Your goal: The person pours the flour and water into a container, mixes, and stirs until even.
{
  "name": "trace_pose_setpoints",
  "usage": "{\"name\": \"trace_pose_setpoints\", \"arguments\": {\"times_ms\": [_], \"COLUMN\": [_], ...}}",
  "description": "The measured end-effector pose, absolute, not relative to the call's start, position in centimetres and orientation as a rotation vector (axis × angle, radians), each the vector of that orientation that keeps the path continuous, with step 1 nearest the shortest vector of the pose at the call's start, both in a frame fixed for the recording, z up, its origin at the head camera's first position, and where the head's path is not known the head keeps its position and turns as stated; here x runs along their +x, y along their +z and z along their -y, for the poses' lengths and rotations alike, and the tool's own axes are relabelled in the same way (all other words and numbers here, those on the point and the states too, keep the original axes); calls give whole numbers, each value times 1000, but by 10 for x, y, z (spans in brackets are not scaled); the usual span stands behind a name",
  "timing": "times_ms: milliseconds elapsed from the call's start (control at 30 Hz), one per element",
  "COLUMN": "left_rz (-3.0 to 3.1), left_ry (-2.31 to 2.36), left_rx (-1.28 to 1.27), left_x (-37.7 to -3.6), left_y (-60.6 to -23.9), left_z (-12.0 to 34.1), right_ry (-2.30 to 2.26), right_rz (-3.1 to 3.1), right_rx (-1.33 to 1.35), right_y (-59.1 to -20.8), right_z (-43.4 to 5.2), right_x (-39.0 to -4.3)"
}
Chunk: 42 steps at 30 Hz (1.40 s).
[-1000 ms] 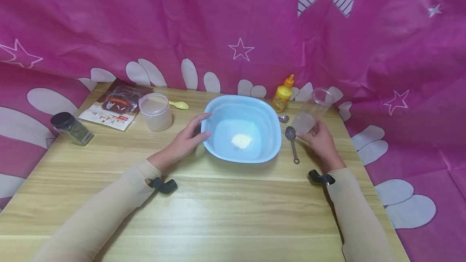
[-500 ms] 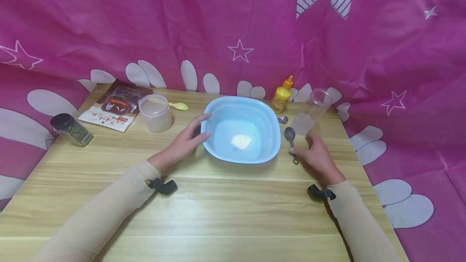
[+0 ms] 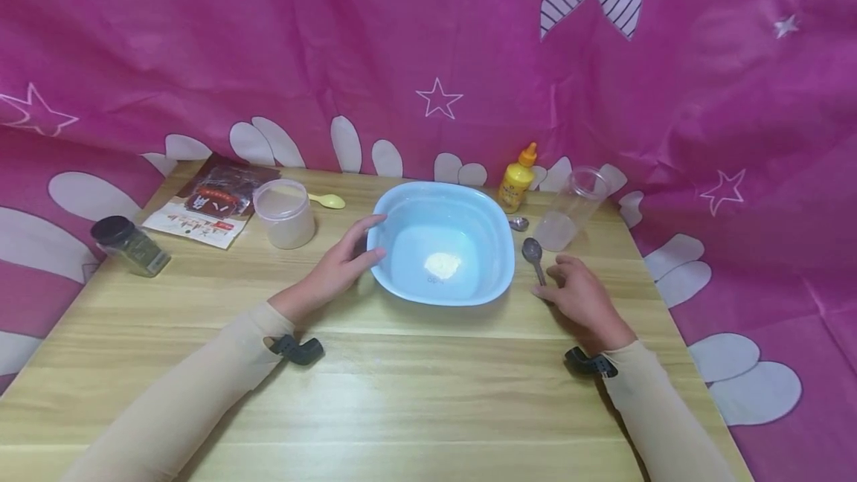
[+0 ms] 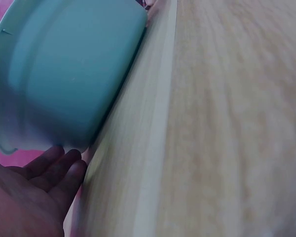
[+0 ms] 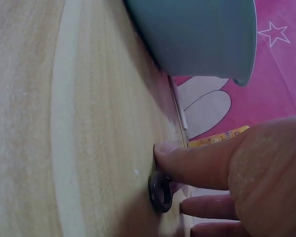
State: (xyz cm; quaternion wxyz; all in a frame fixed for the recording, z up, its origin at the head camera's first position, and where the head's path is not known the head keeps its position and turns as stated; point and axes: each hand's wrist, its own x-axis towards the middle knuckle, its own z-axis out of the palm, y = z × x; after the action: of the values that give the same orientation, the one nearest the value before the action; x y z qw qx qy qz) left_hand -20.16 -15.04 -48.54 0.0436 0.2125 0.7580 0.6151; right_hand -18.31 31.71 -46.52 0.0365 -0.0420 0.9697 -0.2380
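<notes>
A light blue plastic basin stands on the table. My left hand rests at its left side, thumb and fingers spread at the rim; in the left wrist view the fingertips lie by the wall of the basin. A dark grey measuring spoon lies right of the basin. My right hand has its thumb at the handle, with the other fingers apart to the right. The right wrist view shows the thumb over the handle and the ring end of the spoon beside it.
Behind my right hand stand a tall clear cup, a yellow squeeze bottle and a small metal spoon. To the left are a clear jar, a yellow spoon, a brown-and-white packet and a black-lidded herb bottle.
My right hand has left the clear cup and come down to the spoon's handle. The left hand keeps its place at the basin. The view has tilted slightly upward.
</notes>
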Motion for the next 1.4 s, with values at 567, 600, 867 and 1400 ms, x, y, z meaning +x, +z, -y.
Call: {"name": "trace_pose_setpoints", "arguments": {"times_ms": [567,600,867,1400], "left_rz": [-2333,-2333,-2322,-2330], "left_ry": [1869,1867,1870,1862], "left_rx": [657,655,643,649], "left_x": [-201,-201,-201,-201], "left_y": [-483,-483,-482,-482], "left_z": [149,149,149,150], "right_ry": [-673,-671,-675,-877], "right_rz": [-3017,-3022,-3040,-2990], "right_rx": [-27,-24,-13,-4], "right_y": [-458,-458,-459,-459], "right_z": [-311,-310,-311,-323], "right_x": [-182,-182,-182,-185]}}
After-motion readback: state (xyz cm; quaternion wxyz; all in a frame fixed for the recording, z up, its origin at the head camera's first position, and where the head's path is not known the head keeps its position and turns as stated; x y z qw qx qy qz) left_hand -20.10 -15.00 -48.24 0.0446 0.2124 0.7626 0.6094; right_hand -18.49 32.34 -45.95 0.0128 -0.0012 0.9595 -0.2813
